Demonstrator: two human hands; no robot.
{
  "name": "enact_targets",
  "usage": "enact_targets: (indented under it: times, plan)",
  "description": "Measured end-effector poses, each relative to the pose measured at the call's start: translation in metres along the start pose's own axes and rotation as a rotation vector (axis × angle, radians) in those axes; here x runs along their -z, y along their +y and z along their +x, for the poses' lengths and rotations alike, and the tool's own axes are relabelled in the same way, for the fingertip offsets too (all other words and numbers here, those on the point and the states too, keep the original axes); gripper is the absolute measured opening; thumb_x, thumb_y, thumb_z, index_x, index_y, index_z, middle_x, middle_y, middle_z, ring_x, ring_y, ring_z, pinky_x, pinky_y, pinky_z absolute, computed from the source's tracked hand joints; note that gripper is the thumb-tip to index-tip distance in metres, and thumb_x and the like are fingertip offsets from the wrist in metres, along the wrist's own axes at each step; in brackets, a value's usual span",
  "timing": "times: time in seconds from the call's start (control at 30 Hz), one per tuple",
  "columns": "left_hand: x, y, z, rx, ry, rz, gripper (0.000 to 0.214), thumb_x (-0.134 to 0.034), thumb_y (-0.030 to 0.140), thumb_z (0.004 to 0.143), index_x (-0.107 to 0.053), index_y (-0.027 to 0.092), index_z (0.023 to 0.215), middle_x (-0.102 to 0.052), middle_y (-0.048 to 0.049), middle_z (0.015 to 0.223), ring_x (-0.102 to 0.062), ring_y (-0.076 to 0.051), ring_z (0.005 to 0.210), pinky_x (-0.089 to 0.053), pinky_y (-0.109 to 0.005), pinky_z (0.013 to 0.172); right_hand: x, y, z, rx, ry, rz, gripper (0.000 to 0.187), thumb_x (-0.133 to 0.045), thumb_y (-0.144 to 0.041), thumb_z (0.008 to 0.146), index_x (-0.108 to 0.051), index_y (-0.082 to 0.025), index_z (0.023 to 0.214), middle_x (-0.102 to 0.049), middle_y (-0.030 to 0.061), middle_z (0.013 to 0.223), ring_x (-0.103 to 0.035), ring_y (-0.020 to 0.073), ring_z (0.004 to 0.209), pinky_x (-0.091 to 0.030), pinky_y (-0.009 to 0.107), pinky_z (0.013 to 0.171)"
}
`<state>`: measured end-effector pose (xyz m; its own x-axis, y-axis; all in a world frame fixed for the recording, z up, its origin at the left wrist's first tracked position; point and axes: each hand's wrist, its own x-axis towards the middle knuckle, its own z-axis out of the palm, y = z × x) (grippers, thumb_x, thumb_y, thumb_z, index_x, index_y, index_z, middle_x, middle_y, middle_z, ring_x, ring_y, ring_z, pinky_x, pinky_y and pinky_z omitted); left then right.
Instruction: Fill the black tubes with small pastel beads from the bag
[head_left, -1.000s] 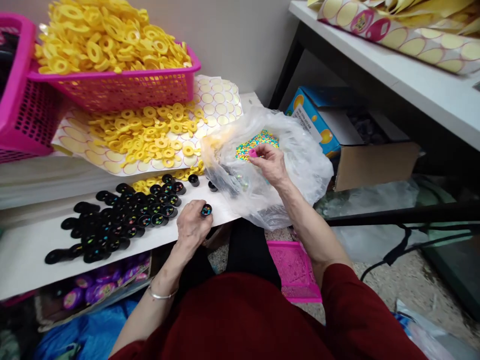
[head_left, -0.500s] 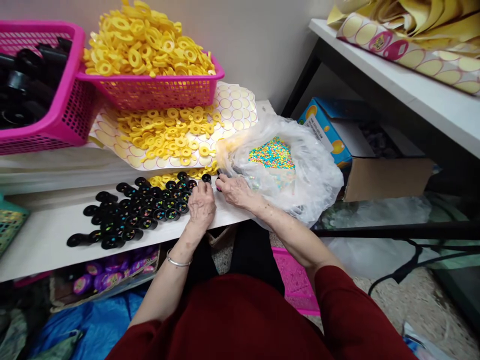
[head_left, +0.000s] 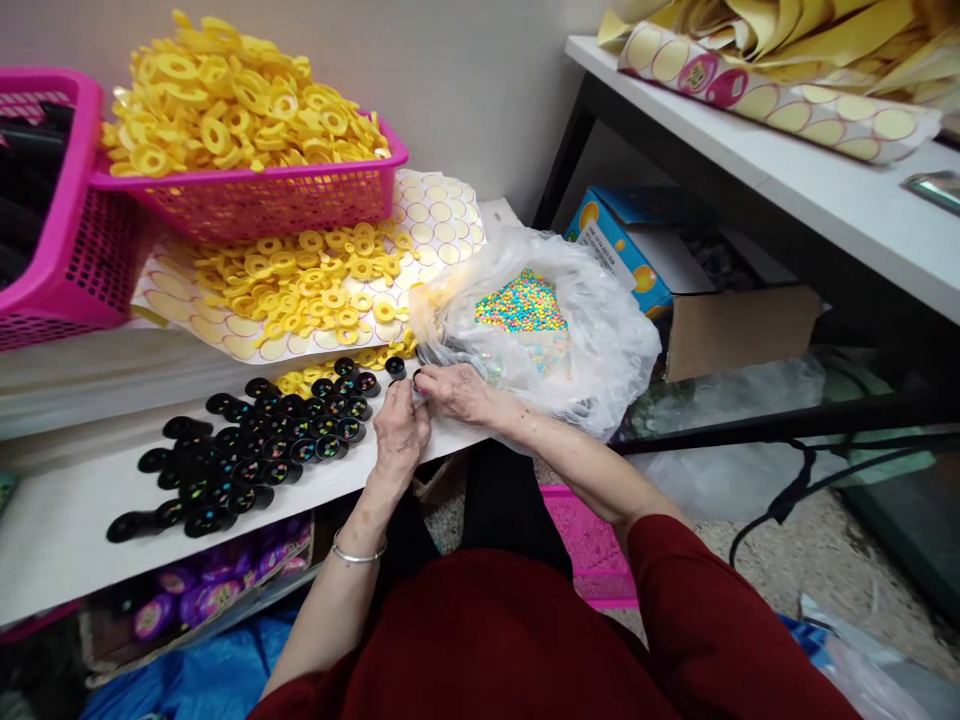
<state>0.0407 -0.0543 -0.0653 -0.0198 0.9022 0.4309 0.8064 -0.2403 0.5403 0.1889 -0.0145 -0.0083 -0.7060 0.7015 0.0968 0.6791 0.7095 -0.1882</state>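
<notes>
My left hand [head_left: 401, 432] is closed at the front of the white table, fingertips pinched over a small dark thing mostly hidden by them. Beside it, the fingers of my right hand [head_left: 459, 394] are closed round what looks like a small black cup [head_left: 418, 377], only partly visible. A single black cup [head_left: 395, 367] stands just beyond my left fingertips. To the left is a cluster of black cups [head_left: 277, 447], many with coloured beads showing inside. An open clear plastic bag [head_left: 607, 330] of small coloured beads [head_left: 523, 302] lies right of my right hand.
Yellow ring-shaped pieces [head_left: 300, 280] lie on a sticker sheet [head_left: 442, 215] and fill a pink basket [head_left: 262, 205] behind. Another pink basket [head_left: 90, 240] holds black parts. A blue carton [head_left: 615, 245] sits under the right-hand table [head_left: 787, 190]. Purple items [head_left: 202, 590] are below.
The view has shifted, so the table things sit further left in the picture. My two hands have come closer together, with the right fingertips now beside the left.
</notes>
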Motion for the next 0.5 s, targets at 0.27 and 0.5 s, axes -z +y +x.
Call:
enact_targets:
  times: [0.27, 0.5]
  plan:
    - [-0.009, 0.011, 0.005, 0.004, -0.067, 0.121, 0.050, -0.047, 0.021, 0.083, -0.051, 0.012, 0.132, -0.058, -0.0222, 0.136, -0.062, -0.030, 0.118, -0.056, -0.037, 0.085, 0.025, 0.055, -0.011, -0.201, 0.531, 0.374, 0.017, -0.050, -0.027, 0.091, -0.065, -0.019, 0.089, -0.061, 0.0059, 0.094, -0.056, 0.0169, 0.086, -0.045, 0.029, 0.077]
    - [0.022, 0.037, 0.034, -0.063, -0.375, 0.466, 0.040, -0.040, 0.013, 0.088, -0.055, 0.010, 0.125, -0.058, -0.0221, 0.126, -0.068, -0.025, 0.089, -0.051, -0.030, 0.064, 0.058, 0.129, -0.035, -0.742, -0.044, -0.099, 0.026, -0.050, -0.012, 0.081, -0.073, -0.014, 0.093, -0.069, 0.0149, 0.100, -0.059, 0.0239, 0.090, -0.040, 0.031, 0.072]
